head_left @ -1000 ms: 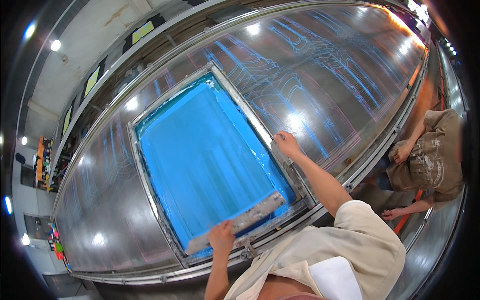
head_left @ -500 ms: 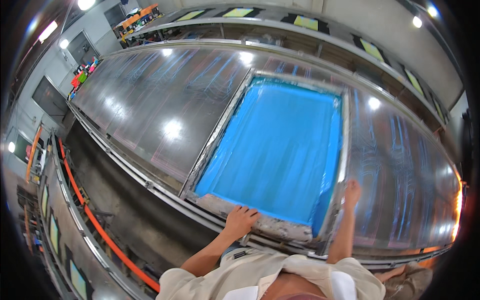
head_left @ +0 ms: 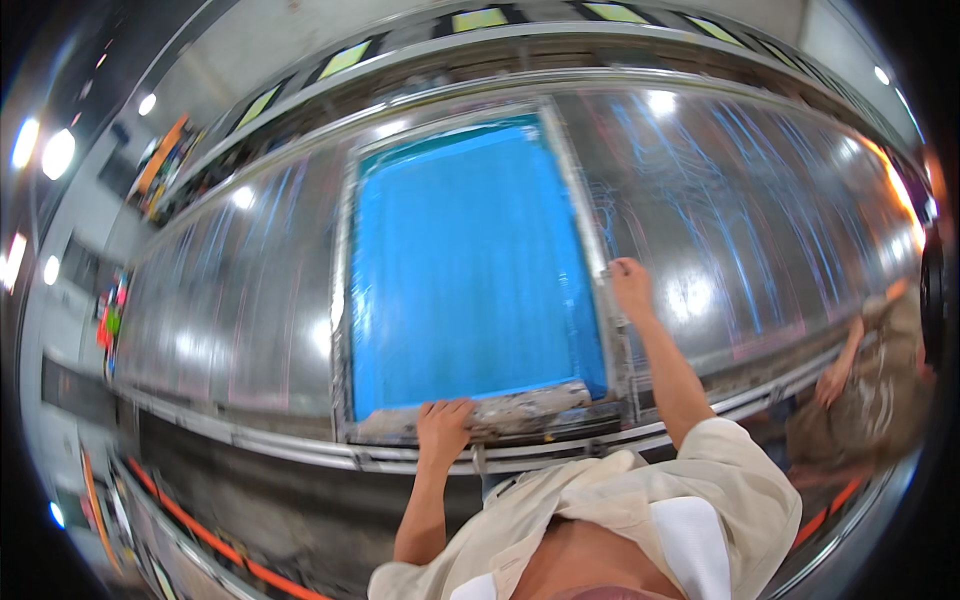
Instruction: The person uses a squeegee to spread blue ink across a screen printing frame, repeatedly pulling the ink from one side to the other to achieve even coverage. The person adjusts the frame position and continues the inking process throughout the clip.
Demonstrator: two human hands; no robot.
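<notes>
A large screen printing frame [head_left: 340, 295] with blue mesh [head_left: 465, 270] lies on the long dark table in front of me. Its near rail is a grey, worn bar. My left hand [head_left: 443, 428] is closed over that near rail, left of its middle, fingertips at the blue border. On the frame's right rail, about halfway up, my right hand [head_left: 630, 285] is closed with curled fingers; the grip itself is partly hidden. A darker teal strip runs along the far end of the mesh.
The long table [head_left: 700, 220] carries blue and pink line marks on both sides of the frame. A metal rail [head_left: 260, 440] edges its near side. At right stands a co-worker [head_left: 860, 390]. Behind runs another table with yellow-green panels [head_left: 480, 19]. Orange bars [head_left: 200, 530] lie lower left.
My view has turned to the right, so the frame appears farther left and straighter. Both hands remain at the near and right rails, the right one farther up. More of the co-worker shows.
</notes>
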